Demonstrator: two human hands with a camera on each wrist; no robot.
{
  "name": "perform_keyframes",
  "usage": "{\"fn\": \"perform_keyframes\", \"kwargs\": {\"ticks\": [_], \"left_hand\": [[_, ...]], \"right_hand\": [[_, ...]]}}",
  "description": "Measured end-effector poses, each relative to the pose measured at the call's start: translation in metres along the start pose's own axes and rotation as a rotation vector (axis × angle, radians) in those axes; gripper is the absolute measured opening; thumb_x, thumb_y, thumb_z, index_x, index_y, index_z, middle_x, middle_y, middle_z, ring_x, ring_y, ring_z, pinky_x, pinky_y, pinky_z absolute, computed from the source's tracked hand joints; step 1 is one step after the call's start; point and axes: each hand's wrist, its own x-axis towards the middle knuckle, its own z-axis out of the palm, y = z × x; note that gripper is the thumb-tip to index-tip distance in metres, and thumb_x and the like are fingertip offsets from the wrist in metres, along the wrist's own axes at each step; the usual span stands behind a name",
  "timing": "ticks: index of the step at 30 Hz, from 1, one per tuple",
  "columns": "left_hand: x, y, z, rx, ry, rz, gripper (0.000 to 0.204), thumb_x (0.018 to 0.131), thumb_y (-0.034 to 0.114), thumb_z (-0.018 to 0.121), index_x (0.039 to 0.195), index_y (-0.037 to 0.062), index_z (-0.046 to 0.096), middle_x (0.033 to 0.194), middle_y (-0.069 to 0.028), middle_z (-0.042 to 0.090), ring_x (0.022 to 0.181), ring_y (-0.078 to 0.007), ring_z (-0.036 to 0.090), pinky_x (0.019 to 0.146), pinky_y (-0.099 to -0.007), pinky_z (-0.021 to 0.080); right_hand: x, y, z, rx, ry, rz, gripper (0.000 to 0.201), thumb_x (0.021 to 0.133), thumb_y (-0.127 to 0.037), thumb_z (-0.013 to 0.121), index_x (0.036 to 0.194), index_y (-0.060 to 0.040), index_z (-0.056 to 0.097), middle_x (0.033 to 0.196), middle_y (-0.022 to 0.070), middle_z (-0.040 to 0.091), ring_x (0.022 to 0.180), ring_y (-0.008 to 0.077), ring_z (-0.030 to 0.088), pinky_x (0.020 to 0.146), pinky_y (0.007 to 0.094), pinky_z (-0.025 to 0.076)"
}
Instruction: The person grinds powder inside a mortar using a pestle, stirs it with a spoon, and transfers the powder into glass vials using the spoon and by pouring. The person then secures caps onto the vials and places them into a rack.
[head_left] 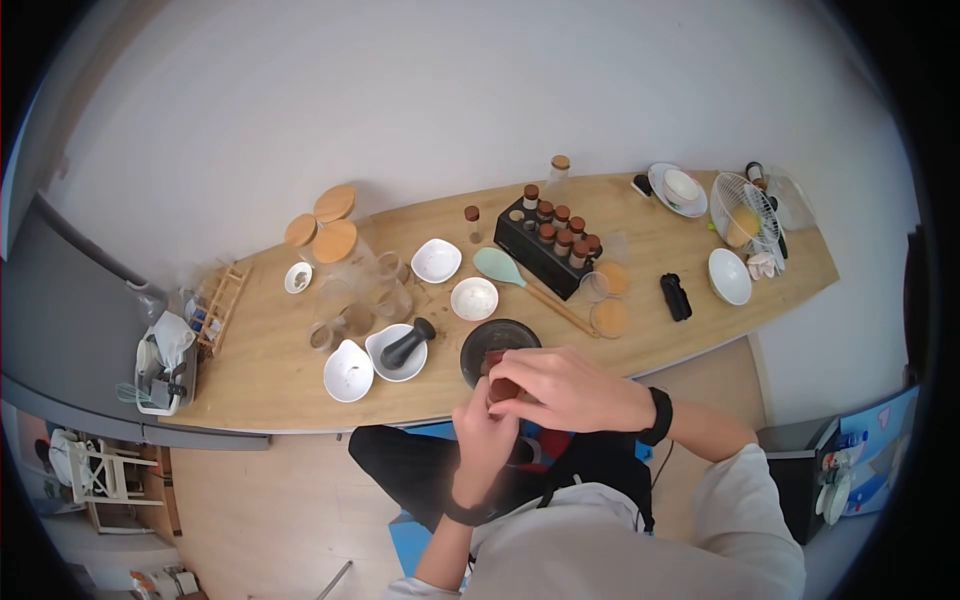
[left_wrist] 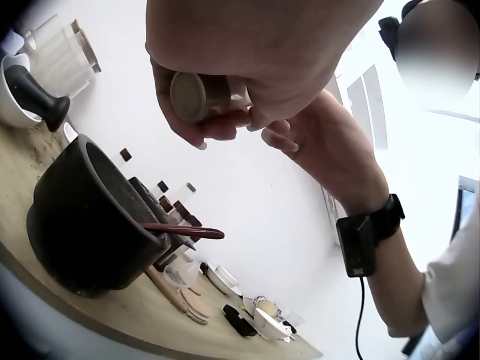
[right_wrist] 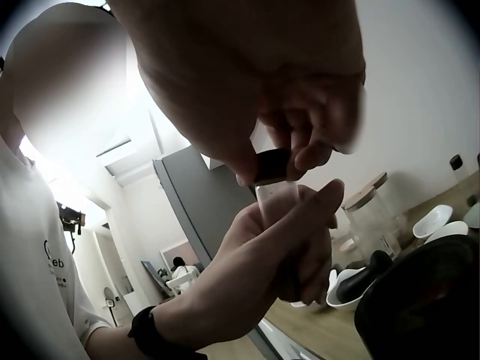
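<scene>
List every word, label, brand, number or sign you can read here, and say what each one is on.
"eb": on the white shirt; the rest of that print is cut by folds or too small to read.
Glass jar: small dark marks, too blurred to read.
Rack bottles: nothing legible at this size.
Held vial: no readable text.
No brand, number or sign can be read.

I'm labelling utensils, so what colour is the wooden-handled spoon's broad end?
Pale mint green; the broad end shows best in the head view.
</scene>
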Motion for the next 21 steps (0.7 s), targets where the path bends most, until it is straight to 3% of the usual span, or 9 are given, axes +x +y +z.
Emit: {"fn": "perform_keyframes", "kwargs": {"ticks": [2, 5, 10, 13, 15, 16, 19, 21], "left_hand": [[-0.009, 0.008, -0.003, -0.014, -0.017, -0.108, 0.02, 0.085, 0.006, 0.077, 0.103, -0.0022, 0.07, 0.068, -0.0217, 0.06, 0.057, -0.0397, 0.059, 0.059, -0.0382, 0.051], [-0.022, -0.003, -0.002, -0.122, -0.074, -0.091, 0.015, 0.086, 0.005, 0.075, 0.098, -0.0029, 0.071, 0.072, -0.0237, 0.061, 0.06, -0.0398, 0.057, 0.06, -0.0347, 0.05], [-0.032, 0.005, -0.011, -0.23, -0.209, -0.187, 0.013, 0.087, 0.003, 0.075, 0.098, -0.0025, 0.073, 0.076, -0.0206, 0.069, 0.062, -0.0359, 0.065, 0.063, -0.0323, 0.052], [-0.035, 0.002, -0.012, -0.248, -0.227, -0.17, 0.012, 0.087, 0.003, 0.076, 0.098, -0.0014, 0.074, 0.077, -0.019, 0.072, 0.064, -0.036, 0.068, 0.063, -0.0326, 0.053], [-0.039, -0.006, -0.015, -0.166, -0.211, 0.061, 0.014, 0.084, 0.002, 0.078, 0.098, -0.0008, 0.074, 0.079, -0.0186, 0.073, 0.065, -0.035, 0.07, 0.063, -0.0324, 0.055], [-0.039, -0.008, -0.017, -0.167, -0.211, 0.06, 0.014, 0.084, 0.002, 0.078, 0.098, -0.0008, 0.074, 0.079, -0.0186, 0.073, 0.065, -0.035, 0.07, 0.063, -0.0324, 0.055], [-0.034, 0.003, -0.027, -0.128, -0.29, -0.043, 0.017, 0.082, 0.004, 0.079, 0.099, -0.0003, 0.075, 0.08, -0.018, 0.074, 0.067, -0.0345, 0.072, 0.063, -0.0327, 0.056], [-0.034, 0.007, -0.029, -0.237, -0.269, -0.159, 0.013, 0.079, 0.005, 0.078, 0.088, -0.0018, 0.072, 0.076, -0.0194, 0.068, 0.064, -0.0404, 0.061, 0.062, -0.0336, 0.053]], "right_hand": [[-0.007, 0.003, 0.006, 0.0, -0.034, 0.007, 0.031, 0.097, -0.029, 0.077, 0.11, -0.002, 0.068, 0.092, 0.0153, 0.07, 0.083, 0.0346, 0.071, 0.071, 0.0426, 0.056], [-0.019, 0.011, 0.019, 0.001, -0.091, -0.024, 0.032, 0.098, -0.031, 0.075, 0.11, -0.0024, 0.066, 0.095, 0.0145, 0.069, 0.085, 0.0345, 0.071, 0.071, 0.0437, 0.055], [-0.027, 0.004, 0.013, -0.066, -0.202, -0.083, 0.031, 0.099, -0.031, 0.074, 0.113, -0.0046, 0.067, 0.095, 0.0092, 0.066, 0.088, 0.0299, 0.068, 0.066, 0.0413, 0.054], [-0.025, 0.001, 0.009, -0.094, -0.227, -0.167, 0.027, 0.098, -0.025, 0.073, 0.117, -0.0064, 0.067, 0.1, 0.0062, 0.063, 0.09, 0.0263, 0.066, 0.064, 0.0383, 0.054], [-0.023, -0.004, 0.004, -0.105, -0.234, -0.226, 0.026, 0.098, -0.021, 0.072, 0.119, -0.0075, 0.068, 0.101, 0.0049, 0.062, 0.09, 0.0246, 0.065, 0.063, 0.0367, 0.053], [-0.023, -0.009, 0.003, -0.116, -0.239, -0.232, 0.025, 0.096, -0.017, 0.072, 0.119, -0.0083, 0.068, 0.103, 0.0046, 0.06, 0.088, 0.0241, 0.064, 0.063, 0.0362, 0.054], [-0.024, -0.016, 0.006, -0.088, -0.212, -0.252, 0.024, 0.093, -0.009, 0.071, 0.116, -0.0084, 0.069, 0.109, 0.0055, 0.06, 0.086, 0.0233, 0.063, 0.064, 0.0361, 0.055], [-0.024, -0.017, 0.009, -0.024, -0.21, -0.25, 0.021, 0.092, -0.006, 0.07, 0.113, -0.0077, 0.069, 0.113, 0.0066, 0.061, 0.087, 0.0237, 0.064, 0.066, 0.0358, 0.056]]}}
